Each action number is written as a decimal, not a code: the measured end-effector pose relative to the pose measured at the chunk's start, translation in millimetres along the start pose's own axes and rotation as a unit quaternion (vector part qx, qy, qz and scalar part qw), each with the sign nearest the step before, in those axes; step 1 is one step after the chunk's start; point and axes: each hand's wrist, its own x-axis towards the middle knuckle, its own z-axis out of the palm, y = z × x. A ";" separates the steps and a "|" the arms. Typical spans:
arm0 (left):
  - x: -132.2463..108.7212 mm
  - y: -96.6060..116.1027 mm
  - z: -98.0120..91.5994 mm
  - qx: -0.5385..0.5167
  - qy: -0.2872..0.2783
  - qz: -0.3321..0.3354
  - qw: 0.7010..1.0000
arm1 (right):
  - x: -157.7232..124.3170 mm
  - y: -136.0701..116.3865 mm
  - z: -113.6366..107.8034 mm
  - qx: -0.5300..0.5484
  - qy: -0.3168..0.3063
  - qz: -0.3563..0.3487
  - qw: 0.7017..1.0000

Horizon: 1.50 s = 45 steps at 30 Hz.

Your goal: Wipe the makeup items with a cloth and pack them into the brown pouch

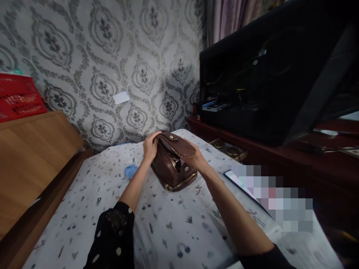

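A brown leather bag (168,170) lies on a bed covered by a white patterned sheet (168,224). My left hand (150,146) grips the bag's far left end, fingers curled over its top edge. My right hand (194,158) holds the right side of the bag's flap (178,144), with the fingers tucked under the flap at the opening. The flap is lifted a little and a metal clasp shows along the bag's lower edge.
A small blue object (130,171) lies on the sheet left of the bag. A phone (238,181) rests at the bed's right edge. A wooden headboard (30,157) with a red crate (17,97) stands at left; a dark television (269,74) on a red-brown cabinet at right.
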 end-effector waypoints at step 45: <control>-69.4 36.3 27.0 0.005 0.102 -0.035 0.994 | -49.0 -34.1 26.4 -0.225 0.055 0.028 0.972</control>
